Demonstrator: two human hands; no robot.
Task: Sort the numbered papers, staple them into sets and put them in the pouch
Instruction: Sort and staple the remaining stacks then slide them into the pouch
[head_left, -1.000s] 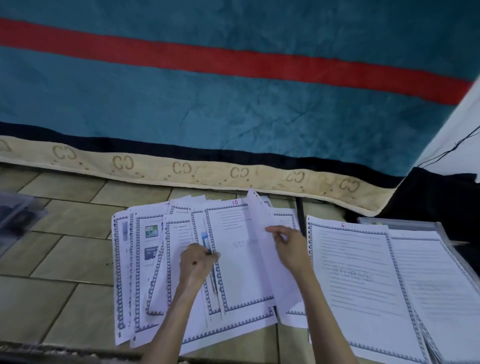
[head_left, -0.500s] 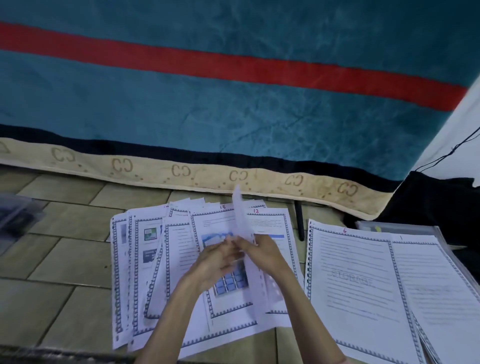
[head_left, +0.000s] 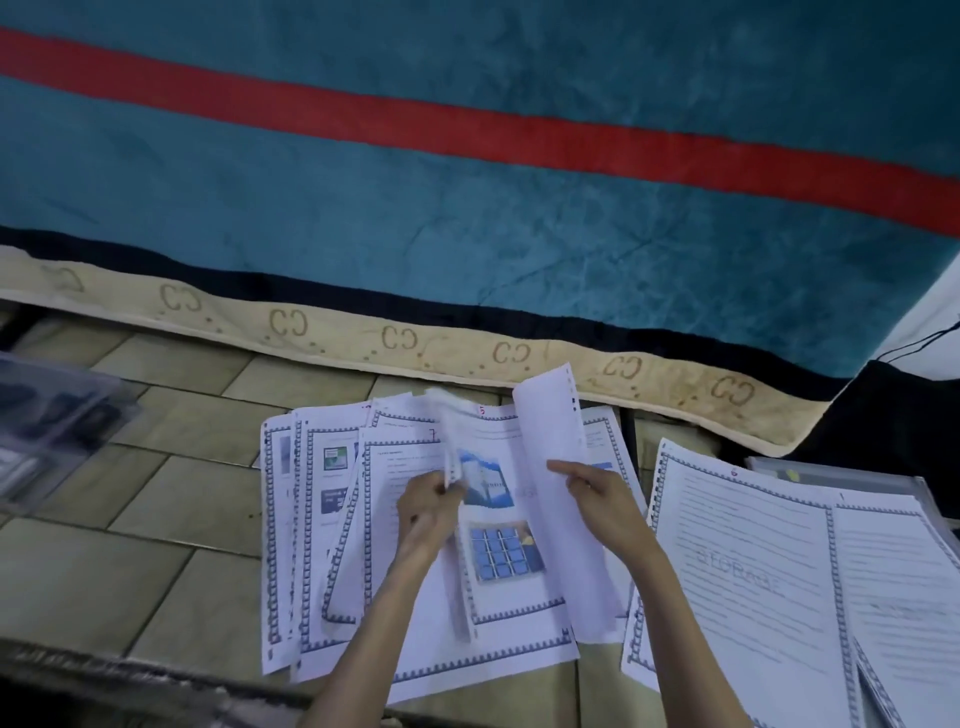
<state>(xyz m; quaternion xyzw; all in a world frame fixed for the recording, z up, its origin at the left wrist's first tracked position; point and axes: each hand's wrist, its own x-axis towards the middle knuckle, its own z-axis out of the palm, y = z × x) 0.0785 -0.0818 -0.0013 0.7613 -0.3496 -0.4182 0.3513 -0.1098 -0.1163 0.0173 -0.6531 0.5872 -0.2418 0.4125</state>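
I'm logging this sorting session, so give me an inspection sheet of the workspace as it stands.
Surface: tiled floor.
Job's things: fanned papers; second stack to the right; clear pouch behind it.
Clutter: clear plastic case at left.
Hands: left hand grips a blurred sheet; right hand holds a raised sheet.
Cables: thin black cable, far right.
Surroundings: teal blanket with red stripe.

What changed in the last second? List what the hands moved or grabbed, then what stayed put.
The right hand has lifted one sheet up on edge and swung it rightward. The left hand, earlier resting on the fanned papers, has risen and now pinches another, blurred sheet. That uncovers a page with blue pictures. The pile on the right and the blanket stayed put.
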